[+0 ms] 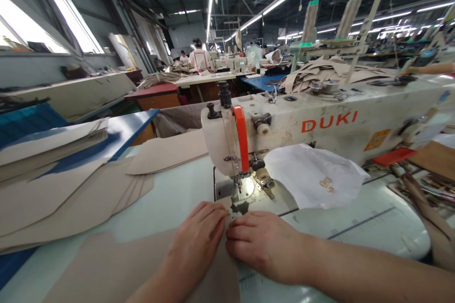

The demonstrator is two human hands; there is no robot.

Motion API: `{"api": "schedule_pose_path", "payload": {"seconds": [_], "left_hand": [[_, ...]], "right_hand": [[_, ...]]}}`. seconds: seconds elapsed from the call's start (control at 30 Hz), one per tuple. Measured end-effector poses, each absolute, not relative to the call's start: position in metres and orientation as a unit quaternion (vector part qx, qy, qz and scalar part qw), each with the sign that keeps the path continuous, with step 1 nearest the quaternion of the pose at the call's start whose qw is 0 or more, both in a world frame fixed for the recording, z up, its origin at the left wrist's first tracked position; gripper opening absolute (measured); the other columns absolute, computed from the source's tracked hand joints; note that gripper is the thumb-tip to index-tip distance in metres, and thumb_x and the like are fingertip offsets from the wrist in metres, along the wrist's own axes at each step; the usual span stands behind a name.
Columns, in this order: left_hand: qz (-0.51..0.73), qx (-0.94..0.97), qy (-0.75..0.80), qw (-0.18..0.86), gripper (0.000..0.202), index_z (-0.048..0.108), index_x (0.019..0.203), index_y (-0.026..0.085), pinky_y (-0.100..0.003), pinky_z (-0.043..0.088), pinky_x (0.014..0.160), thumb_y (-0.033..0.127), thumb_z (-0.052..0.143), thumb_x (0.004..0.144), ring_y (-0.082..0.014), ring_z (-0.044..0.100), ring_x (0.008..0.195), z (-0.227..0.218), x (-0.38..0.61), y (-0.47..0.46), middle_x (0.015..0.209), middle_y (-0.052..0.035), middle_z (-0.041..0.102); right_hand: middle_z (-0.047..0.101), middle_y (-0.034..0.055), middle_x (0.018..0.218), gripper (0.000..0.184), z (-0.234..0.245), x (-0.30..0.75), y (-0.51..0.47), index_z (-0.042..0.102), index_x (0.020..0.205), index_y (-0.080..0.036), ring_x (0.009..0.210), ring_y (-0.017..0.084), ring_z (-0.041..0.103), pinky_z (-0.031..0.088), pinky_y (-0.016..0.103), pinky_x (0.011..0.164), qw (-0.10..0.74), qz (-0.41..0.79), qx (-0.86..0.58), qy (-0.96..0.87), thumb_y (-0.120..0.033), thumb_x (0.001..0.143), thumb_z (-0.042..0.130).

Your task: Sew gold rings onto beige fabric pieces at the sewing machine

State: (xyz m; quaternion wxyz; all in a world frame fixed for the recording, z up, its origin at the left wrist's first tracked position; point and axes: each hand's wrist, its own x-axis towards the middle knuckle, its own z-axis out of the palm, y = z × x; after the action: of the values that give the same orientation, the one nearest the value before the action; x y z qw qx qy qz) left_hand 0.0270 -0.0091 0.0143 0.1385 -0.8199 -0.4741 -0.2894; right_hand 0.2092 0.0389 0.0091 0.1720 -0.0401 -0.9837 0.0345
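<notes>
A beige fabric piece (pixel 135 260) lies on the pale sewing table, its narrow upper end just in front of the needle. My left hand (pixel 199 236) presses down on it, fingers together at its edge. From the right, my right hand (pixel 261 241) comes in with curled fingers pinching the same edge. The fingertips of both hands almost meet there. Beyond them is the sewing machine (pixel 220 142), with a red lever cover and a lit needle plate (pixel 245 189). The presser foot (pixel 239 182) stands just beyond the fabric's end; whether they touch I cannot tell.
Stacked beige cut pieces (pixel 71 199) lie to the left, with another stack (pixel 167 151) behind. A white cloth (pixel 313 175) with a gold-coloured emblem sits right of the needle. Thread cones (pixel 310 23) and a fabric heap (pixel 327 73) stand behind. A person (pixel 199 59) sits farther back.
</notes>
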Motion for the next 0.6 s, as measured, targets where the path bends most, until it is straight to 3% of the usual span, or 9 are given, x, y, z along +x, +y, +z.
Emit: {"api": "schedule_pose_path", "payload": {"seconds": [0.6], "left_hand": [[-0.281, -0.824, -0.478, 0.113, 0.023, 0.058, 0.082, 0.016, -0.029, 0.051, 0.071, 0.017, 0.038, 0.093, -0.0159, 0.058, 0.075, 0.0114, 0.0267, -0.0084, 0.079, -0.003, 0.065]], "right_hand": [[0.063, 0.0048, 0.098, 0.016, 0.0082, 0.2081, 0.039, 0.059, 0.095, -0.015, 0.095, 0.017, 0.053, 0.041, 0.03, 0.088, 0.2, 0.022, -0.066, -0.977, -0.022, 0.093, 0.045]]}}
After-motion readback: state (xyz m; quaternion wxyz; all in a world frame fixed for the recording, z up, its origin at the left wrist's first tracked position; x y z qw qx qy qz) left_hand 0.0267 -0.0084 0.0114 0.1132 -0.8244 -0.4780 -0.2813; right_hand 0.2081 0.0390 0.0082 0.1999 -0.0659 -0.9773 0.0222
